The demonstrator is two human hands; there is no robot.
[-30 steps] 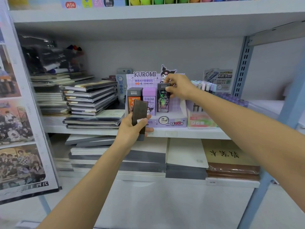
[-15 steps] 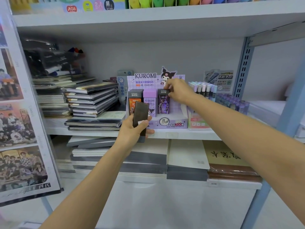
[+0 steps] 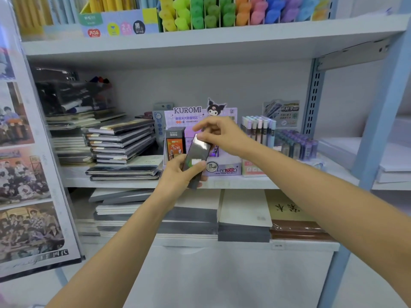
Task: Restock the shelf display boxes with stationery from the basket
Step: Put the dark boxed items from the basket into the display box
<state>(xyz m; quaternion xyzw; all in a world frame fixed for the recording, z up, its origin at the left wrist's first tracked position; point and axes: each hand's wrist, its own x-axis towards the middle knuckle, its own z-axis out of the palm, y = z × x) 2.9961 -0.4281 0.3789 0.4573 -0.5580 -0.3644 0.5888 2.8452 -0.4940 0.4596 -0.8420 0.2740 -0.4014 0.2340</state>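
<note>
Closest of all, just in front of the Kuromi box (image 3: 224, 172), the person's left hand (image 3: 178, 175) is wrapped round the lower end of a dark pack (image 3: 196, 155), with the thumb across its front. The pack is flat and shiny, and it leans with its top tipped toward the box. It is up in the air in front of the box, not inside it yet. A little farther on, the right hand (image 3: 224, 135) is over the front of the box, and its curled fingers pinch the top end of the pack. So both hands hold the same pack. This looks like the step of passing the pack from the left hand to the right hand, so that it can go into the box. Inside the box, at its left side, an orange pack (image 3: 175, 145) stands upright. The rest of that row is mostly hidden behind the hands. The next move likely needs the left hand to let go, and the right hand to turn the pack upright and slide it into a free spot in the row. Left of the box lies a pile of notebooks (image 3: 121, 141). Right of the box stand pens (image 3: 258, 130). High above the box, on the top shelf, sit bright coloured things (image 3: 213, 14). The basket cannot be seen.
</note>
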